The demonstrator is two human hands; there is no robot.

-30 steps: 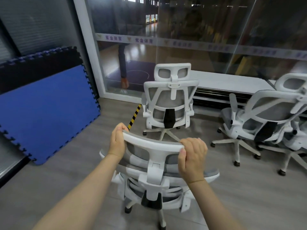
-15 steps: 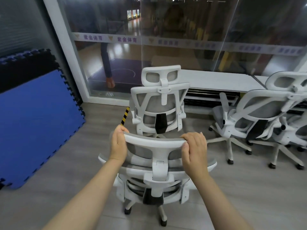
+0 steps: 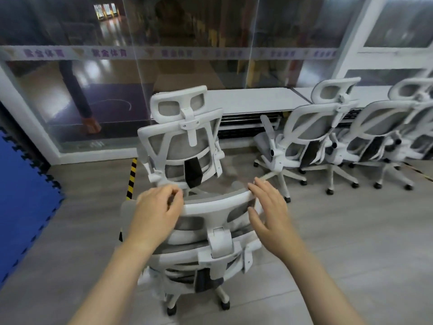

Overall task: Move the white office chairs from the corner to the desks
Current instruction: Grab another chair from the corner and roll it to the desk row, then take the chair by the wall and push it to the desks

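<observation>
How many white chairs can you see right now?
4 at least. One nearest chair under the hands; one just ahead at the white desk; two to the right along the desks. More may be cut off at the right edge.

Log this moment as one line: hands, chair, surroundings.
left hand: loosely curled at headrest | right hand: fingers straight, on headrest edge | near chair: behind another chair | desk: ahead

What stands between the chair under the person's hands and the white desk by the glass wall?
In the head view, another white office chair stands between the near chair and the desk, its back facing the camera, on grey floor.
</observation>
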